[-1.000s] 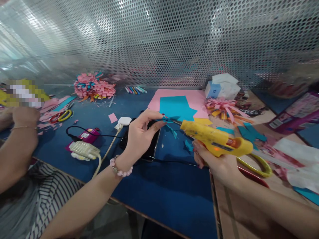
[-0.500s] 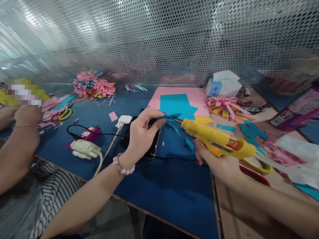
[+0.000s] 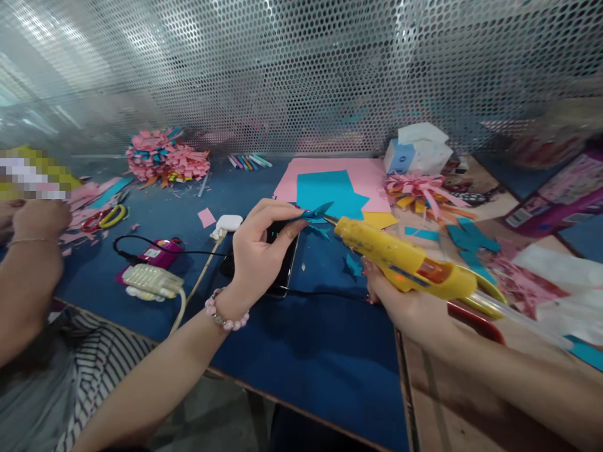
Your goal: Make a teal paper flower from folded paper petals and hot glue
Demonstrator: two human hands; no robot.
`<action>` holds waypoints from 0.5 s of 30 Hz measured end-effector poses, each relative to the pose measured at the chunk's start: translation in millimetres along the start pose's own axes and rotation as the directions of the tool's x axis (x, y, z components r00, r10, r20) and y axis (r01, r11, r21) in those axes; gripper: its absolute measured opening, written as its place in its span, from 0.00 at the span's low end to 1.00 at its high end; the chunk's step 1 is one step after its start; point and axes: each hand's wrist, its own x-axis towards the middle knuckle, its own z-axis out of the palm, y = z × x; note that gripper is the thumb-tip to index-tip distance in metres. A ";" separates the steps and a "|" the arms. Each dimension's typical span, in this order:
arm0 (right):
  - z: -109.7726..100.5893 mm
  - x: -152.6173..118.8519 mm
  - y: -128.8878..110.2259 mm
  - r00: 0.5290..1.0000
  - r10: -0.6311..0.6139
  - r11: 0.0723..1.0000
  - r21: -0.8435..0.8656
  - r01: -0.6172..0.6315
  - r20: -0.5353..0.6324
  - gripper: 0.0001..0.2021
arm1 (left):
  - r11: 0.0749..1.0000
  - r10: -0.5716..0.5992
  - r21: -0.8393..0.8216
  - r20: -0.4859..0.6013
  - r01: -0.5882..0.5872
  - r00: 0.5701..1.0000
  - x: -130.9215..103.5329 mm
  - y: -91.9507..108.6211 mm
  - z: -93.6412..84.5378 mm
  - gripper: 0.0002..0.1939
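Observation:
Between thumb and fingers, my left hand [image 3: 261,245] pinches a small blue paper piece [image 3: 322,210] with pointed ends. My right hand [image 3: 405,307] is wrapped round the handle of a yellow hot glue gun [image 3: 391,251], an orange light glowing on its side. The gun points left, its metal nozzle very close to the blue paper; whether they touch I cannot tell. A clear glue stick [image 3: 513,314] sticks out of its back end. Under my left hand lies a black phone [image 3: 285,270], partly covered. A blue paper scrap [image 3: 353,265] rests on the table below the nozzle.
Pink sheets [image 3: 287,179] and a blue sheet [image 3: 325,188] lie ahead. Behind them stands a tissue box [image 3: 417,150]. A power strip [image 3: 153,279] with cables sits left, near yellow-handled scissors [image 3: 113,216]. Another person's hand [image 3: 40,223] works at far left. Paper flowers [image 3: 164,157] stand behind.
The view has shifted slightly, so most things sit a little further left. The glue gun's nozzle has drawn slightly back from the blue paper, whose tip now shows more. Both grips are unchanged.

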 end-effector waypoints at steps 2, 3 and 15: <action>-0.1 0.8 -1.0 0.998 -0.046 0.998 -0.041 0.045 -0.031 0.15 | 0.999 0.026 0.038 -0.016 -0.026 1.000 -0.6 0.3 1.5 0.07; -0.2 1.2 -1.6 0.998 -0.058 0.997 -0.058 0.055 -0.040 0.14 | 0.997 0.040 0.064 -0.021 -0.039 0.999 -0.9 0.7 2.3 0.07; 6.0 3.6 -4.2 0.997 0.022 0.999 -0.028 -0.024 -0.070 0.07 | 0.981 0.028 0.194 0.008 -0.029 1.000 -1.0 1.4 2.1 0.05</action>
